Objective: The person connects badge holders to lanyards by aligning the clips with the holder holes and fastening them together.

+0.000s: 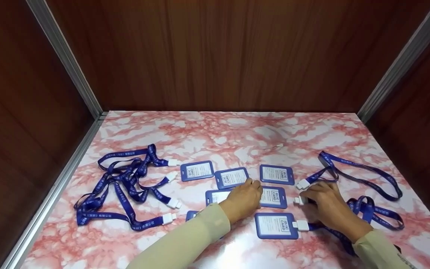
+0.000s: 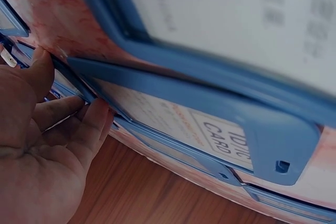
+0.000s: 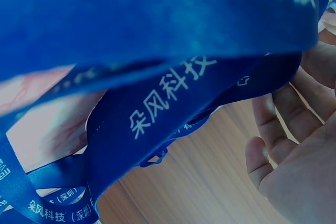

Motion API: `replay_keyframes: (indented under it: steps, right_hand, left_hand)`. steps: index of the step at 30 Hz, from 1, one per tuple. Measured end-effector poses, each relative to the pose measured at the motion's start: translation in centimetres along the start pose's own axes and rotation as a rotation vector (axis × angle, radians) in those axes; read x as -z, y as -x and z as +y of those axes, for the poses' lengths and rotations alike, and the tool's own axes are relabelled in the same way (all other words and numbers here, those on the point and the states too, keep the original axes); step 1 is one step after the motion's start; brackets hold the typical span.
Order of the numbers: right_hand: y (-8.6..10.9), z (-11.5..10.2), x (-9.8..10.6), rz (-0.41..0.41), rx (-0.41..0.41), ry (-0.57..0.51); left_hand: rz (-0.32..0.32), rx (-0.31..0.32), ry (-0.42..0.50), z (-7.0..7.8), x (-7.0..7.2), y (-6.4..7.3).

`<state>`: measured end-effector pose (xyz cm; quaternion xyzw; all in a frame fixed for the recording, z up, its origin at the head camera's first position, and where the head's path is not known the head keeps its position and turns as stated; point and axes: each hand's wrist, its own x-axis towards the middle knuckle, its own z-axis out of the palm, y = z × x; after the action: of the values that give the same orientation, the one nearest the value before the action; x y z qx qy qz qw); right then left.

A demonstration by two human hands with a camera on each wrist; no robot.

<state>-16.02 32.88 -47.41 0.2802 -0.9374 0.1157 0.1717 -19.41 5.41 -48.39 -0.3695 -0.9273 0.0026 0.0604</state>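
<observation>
With its thumb and fingers, my left hand (image 1: 243, 200) holds the left end of a blue-framed ID card holder (image 1: 273, 197) in the middle of the right column. In the left wrist view, the fingers of the left hand (image 2: 58, 114) lie along the edges of card holders. My right hand (image 1: 325, 203) pinches a blue lanyard near its white clip (image 1: 299, 201), which points at the slotted end of that holder, a small gap away. The right wrist view shows the printed blue strap (image 3: 173, 98) hanging beside the right hand's curled fingers.
Several tangled blue lanyards (image 1: 125, 179) lie at the left, white clips facing inward. Other card holders (image 1: 197, 170) lie mid-table. Nearest me, a holder (image 1: 274, 226) is joined to a white clip (image 1: 302, 225). A looped lanyard (image 1: 364, 172) lies at far right. Wooden panels (image 1: 230, 56) enclose the table.
</observation>
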Motion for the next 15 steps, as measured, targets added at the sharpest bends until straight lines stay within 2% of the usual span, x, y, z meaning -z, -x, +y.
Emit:
replay_keyframes:
  steps: [9, 15]
  right_hand:
    - [-0.08, 0.05, -0.28, 0.038, 0.029, -0.009]
    - [-0.08, 0.02, -0.42, 0.018, 0.009, -0.017]
  left_hand:
    - [0.007, -0.007, -0.033, -0.01, -0.15, 0.07]
    - [0.012, -0.021, -0.043, -0.01, -0.12, 0.10]
